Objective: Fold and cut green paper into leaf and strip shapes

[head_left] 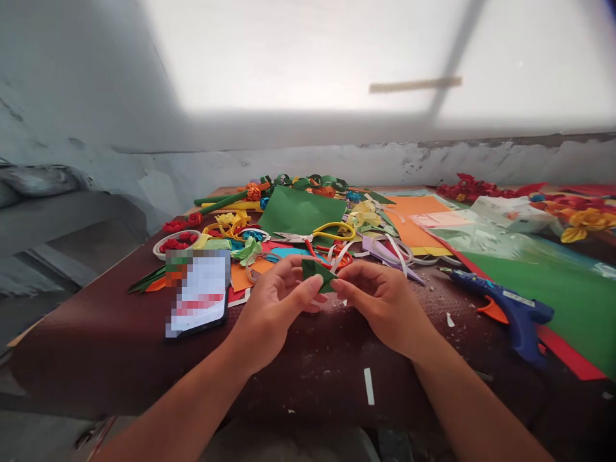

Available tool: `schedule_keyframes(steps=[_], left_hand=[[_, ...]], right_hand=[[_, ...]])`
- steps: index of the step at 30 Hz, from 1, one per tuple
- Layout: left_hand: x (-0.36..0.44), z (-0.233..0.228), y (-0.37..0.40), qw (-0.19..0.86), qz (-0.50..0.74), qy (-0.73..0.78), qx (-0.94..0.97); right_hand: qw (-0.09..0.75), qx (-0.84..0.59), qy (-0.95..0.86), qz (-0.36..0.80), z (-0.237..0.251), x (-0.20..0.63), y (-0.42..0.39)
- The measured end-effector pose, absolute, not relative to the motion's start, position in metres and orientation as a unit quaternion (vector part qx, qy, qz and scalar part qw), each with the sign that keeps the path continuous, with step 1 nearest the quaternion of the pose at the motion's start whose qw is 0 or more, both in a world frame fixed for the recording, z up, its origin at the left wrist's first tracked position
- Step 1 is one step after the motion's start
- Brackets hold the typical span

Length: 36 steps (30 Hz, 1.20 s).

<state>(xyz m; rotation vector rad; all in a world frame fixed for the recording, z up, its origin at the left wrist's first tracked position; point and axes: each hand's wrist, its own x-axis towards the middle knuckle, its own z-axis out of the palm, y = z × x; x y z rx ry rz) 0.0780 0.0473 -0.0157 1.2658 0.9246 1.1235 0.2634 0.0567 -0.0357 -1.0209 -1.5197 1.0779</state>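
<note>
1. Table [96,333]: dark red-brown top; craft paper heaped towards the wall; scraps lie loose near the front.
2. White box-like item [513,215]: stands at the far right, among paper flowers; its contents cannot be told.
3. Left hand [267,308] and right hand [387,305]: raised over the table's middle, both gripping; thumbs and fingers pinch one piece from either side.
4. Round white-rimmed holder [156,249]: at the far left of the heap; red paper pieces [179,244] show within the rim; whether it has a base cannot be told.
5. Small green paper piece [310,267]: held between both hands, apparently folded; judged light, thin and fairly stiff, not slippery, prone to creasing or tearing; best held lightly by its edges, near the corners.
</note>
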Motion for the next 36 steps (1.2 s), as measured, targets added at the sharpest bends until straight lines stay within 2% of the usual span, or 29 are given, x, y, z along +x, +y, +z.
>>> schedule_keyframes(steps=[3, 9, 12, 20, 28, 36], left_hand=[[0.0777, -0.0171, 0.0486, 0.528, 0.500, 0.408, 0.552], [0.0751, -0.0158, 0.0502, 0.564, 0.421, 0.412, 0.579], [0.0740, -0.0165, 0.0502, 0.567, 0.431, 0.391, 0.583], [0.0777, -0.0097, 0.0480, 0.511, 0.418, 0.435, 0.612], [0.0802, -0.0102, 0.0438, 0.467, 0.421, 0.473, 0.617], [0.0827, -0.0082, 0.0418, 0.469, 0.401, 0.473, 0.629]], right_hand=[[0.490, -0.399, -0.632, 0.449, -0.0353, 0.2641, 0.0555], [0.498, -0.373, -0.630, 0.464, -0.0339, 0.2665, 0.0564], [0.487, -0.373, -0.650, 0.448, -0.0338, 0.2671, 0.0571], [0.465, -0.385, -0.673, 0.427, -0.0311, 0.2679, 0.0543], [0.446, -0.378, -0.646, 0.491, -0.0312, 0.2667, 0.0565], [0.434, -0.411, -0.635, 0.489, -0.0337, 0.2657, 0.0549]])
